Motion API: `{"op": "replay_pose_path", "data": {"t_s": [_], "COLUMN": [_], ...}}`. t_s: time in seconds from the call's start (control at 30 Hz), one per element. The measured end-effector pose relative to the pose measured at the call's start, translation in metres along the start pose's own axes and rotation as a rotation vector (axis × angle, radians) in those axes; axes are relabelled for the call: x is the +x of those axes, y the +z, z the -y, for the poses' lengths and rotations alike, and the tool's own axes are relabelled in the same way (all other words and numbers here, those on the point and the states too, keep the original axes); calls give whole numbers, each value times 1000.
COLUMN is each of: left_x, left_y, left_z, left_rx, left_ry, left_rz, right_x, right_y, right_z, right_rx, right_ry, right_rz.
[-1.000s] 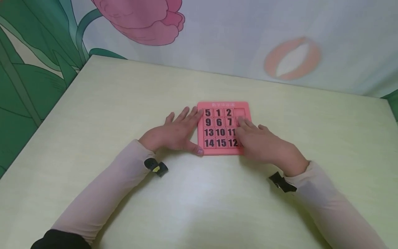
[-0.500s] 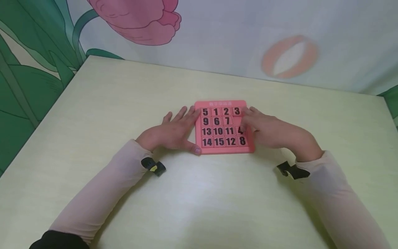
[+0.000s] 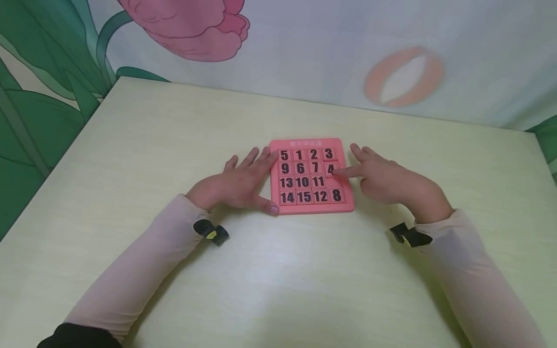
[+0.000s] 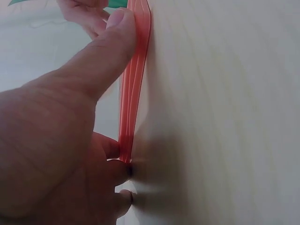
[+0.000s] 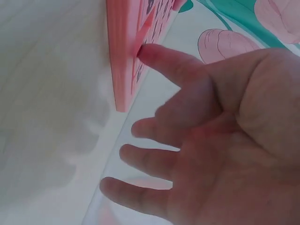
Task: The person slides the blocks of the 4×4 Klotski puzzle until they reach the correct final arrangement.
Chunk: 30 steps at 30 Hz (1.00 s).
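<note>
A pink sliding number puzzle point(image 3: 315, 210) lies flat on the table, with black-numbered tiles in rows. At its left edge rests my left hand point(image 3: 235, 191), fingers spread and straight; in the left wrist view the thumb point(image 4: 105, 54) lies against the puzzle's pink side point(image 4: 133, 84). From the right, my right hand point(image 3: 387, 179) reaches over the frame. One extended finger point(image 3: 350, 171) touches the tile marked 4 point(image 3: 330, 169), at the right end of the second row. Below that tile, the third row has a gap at its right end. The other right fingers point(image 5: 150, 159) are held off the puzzle.
The pale table point(image 3: 278, 280) extends around the puzzle on every side. Behind it hangs a backdrop point(image 3: 304, 53) printed with a pink flower and green leaves. Dark bands point(image 3: 411, 235) sit at the wrists over the light sleeves.
The right hand first covered the right column, then uncovered the tile marked 3 in the top row. The 4 tile has moved up from the third row to the second. The left hand stays put.
</note>
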State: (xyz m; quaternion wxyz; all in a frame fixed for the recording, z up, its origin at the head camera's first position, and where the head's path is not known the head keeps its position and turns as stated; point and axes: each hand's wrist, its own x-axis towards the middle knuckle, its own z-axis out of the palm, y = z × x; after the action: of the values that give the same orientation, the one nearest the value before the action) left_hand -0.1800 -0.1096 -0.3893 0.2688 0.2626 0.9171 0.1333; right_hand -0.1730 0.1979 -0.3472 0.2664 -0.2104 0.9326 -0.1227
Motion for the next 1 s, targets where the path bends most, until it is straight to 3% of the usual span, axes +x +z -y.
{"op": "replay_pose_path", "data": {"t_s": [0.13,0.4,0.6,0.83,1.0], "left_x": [-2,0,-1,-2,-1], "left_y": [1,3,2,0,1], "left_z": [2,4,3,2,2], "left_rx": [-7,-22,-19,-10,-14], "left_ry": [2,19,13,6,3], "left_rz": [-1,-16,-13,-12,-6], "right_x": [0,-14,-14,-4,-8], "right_y": [1,-3,-6,-5,-2], "right_z": [7,2,-6,-10,-3], "right_rx": [-6,127,154,31,56], "right_ry": [-15,-160,-136,-88,-104], "right_rz": [-6,110,125,20,26]}}
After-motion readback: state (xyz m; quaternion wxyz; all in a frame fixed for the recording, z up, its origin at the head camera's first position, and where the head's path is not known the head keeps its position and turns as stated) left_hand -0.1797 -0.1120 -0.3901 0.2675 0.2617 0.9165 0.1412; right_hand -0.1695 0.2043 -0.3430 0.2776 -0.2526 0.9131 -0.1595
